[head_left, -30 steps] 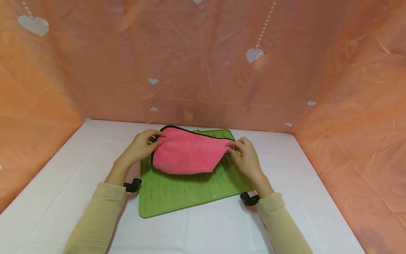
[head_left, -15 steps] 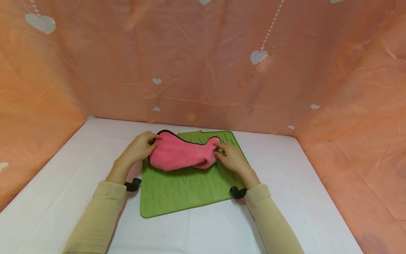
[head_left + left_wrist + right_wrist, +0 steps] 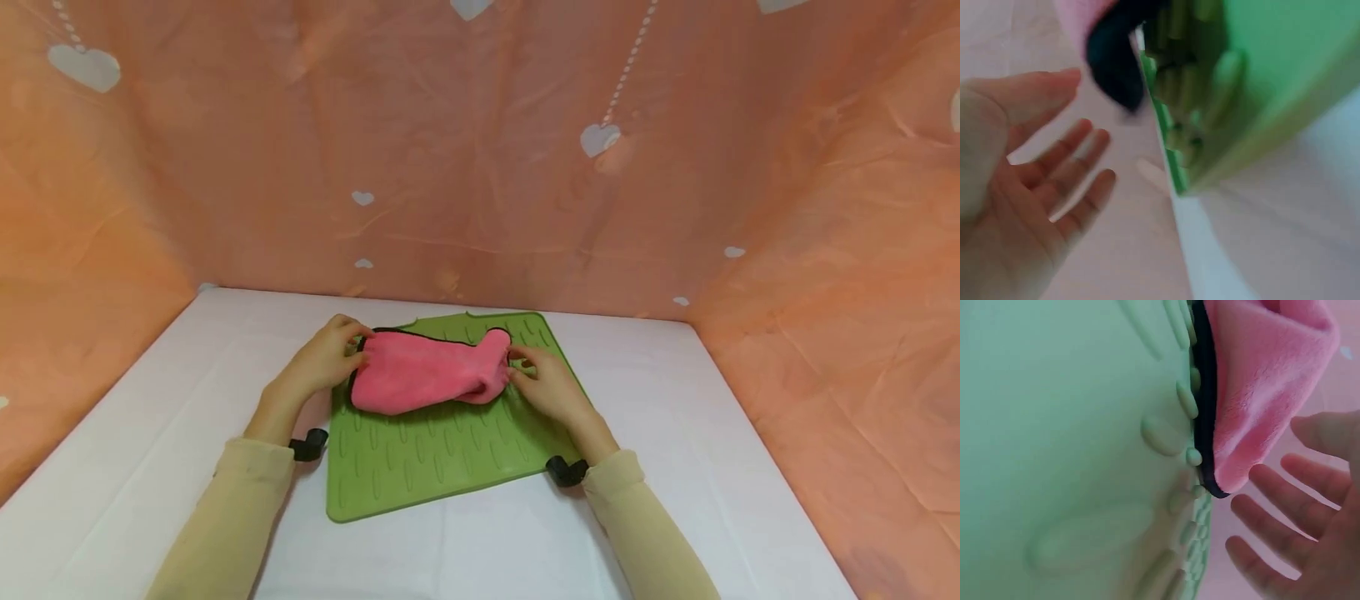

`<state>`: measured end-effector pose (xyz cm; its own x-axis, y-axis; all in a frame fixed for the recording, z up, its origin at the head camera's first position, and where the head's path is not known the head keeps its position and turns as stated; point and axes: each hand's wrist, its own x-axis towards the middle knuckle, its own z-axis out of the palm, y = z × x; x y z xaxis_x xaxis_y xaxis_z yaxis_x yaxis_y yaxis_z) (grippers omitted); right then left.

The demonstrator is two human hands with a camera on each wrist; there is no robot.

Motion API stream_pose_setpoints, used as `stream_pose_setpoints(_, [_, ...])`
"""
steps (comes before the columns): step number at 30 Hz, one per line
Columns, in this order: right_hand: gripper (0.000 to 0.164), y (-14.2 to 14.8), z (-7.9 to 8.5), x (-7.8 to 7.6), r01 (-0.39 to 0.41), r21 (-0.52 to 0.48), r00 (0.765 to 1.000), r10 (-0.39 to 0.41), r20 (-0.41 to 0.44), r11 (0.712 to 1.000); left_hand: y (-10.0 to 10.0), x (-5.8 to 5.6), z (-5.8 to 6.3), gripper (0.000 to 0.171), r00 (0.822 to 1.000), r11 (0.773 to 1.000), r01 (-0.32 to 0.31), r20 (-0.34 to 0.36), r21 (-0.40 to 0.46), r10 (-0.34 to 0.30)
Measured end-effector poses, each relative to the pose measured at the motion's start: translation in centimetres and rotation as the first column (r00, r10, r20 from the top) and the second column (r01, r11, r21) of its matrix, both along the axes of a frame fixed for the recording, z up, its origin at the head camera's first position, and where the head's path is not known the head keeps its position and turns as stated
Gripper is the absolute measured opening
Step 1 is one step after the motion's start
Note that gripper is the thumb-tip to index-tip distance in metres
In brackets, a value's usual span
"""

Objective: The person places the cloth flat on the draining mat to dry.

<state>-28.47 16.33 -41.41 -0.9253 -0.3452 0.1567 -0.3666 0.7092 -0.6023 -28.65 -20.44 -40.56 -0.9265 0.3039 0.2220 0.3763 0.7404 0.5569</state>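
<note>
Left forearm [image 3: 228, 521] and right forearm [image 3: 648, 529] both reach forward, kinda angling inward. Left hand [image 3: 327, 352] and right hand [image 3: 551, 385] are well apart, fingertips aimed roughly at each other. Both look super relaxed tbh, thumbs clear of the loose fingers, gaps showing between those.

The left hand [image 3: 318, 360] was left of the cloth [image 3: 420, 372], the right hand [image 3: 551, 387] right, the mat [image 3: 435, 462] beneath and the curtain [image 3: 450, 167] behind it.

an orange, heart-printed sheet [image 3: 450, 125] hangs behind a white tabletop [image 3: 720, 450].
</note>
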Motion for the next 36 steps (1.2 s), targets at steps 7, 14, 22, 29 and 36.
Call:
stream_pose_setpoints(7, [0.021, 0.4, 0.9, 1.7, -0.092, -0.088, 0.996, 0.091, -0.019, 0.992, 2.3, 0.8, 1.5, 0.018, 0.985, 0.98, 0.174, 0.001, 0.095, -0.175])
stream_pose_setpoints(14, [0.026, -0.5, 1.1, 2.2, -0.14, -0.068, 0.99, 0.142, 0.021, 0.988, 4.3, 1.1, 1.6, 0.023, 0.934, 0.944, 0.312, 0.15, 0.105, -0.325])
stream_pose_setpoints(22, [0.016, -1.6, 0.5, 2.3, -0.076, -0.057, 0.997, 0.074, -0.036, 0.995, 5.0, 1.3, 0.7, 0.037, 0.917, 0.933, 0.356, 0.175, 0.047, -0.359])
stream_pose_setpoints(29, [0.011, -1.7, 0.3, 2.3, -0.053, -0.06, 0.996, 0.048, -0.075, 0.997, 5.2, 1.5, 0.6, 0.019, 0.927, 0.935, 0.355, 0.128, 0.006, -0.353])
stream_pose_setpoints(36, [0.018, -1.6, 0.7, 2.2, -0.002, -0.213, 0.997, -0.016, -0.081, 0.977, 4.9, 1.5, 1.5, 0.014, 0.951, 0.951, 0.301, 0.047, 0.067, -0.305])
